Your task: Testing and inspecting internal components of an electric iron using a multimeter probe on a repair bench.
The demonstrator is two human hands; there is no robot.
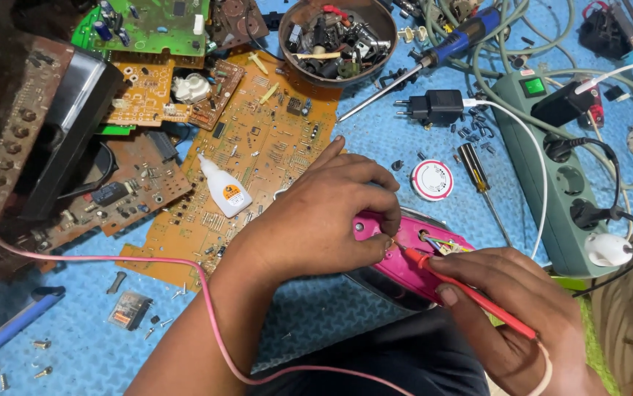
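1. Left hand [316, 220] clamps pink iron [397, 257] on blue mat [309, 308].
2. Right hand [514, 315] holds red probe [470, 293], tip at iron's opening.
3. Orange circuit board [257, 154], glue bottle [224, 187] just left.
4. Green power strip [558, 169] at right.

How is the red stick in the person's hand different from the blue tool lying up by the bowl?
The red probe is thin, held in the right hand, its tip touching the pink appliance. The blue-handled soldering iron is thicker, lies untouched on the blue mat, and has a long bare metal shaft. Both are slim, pointed tools with cords.
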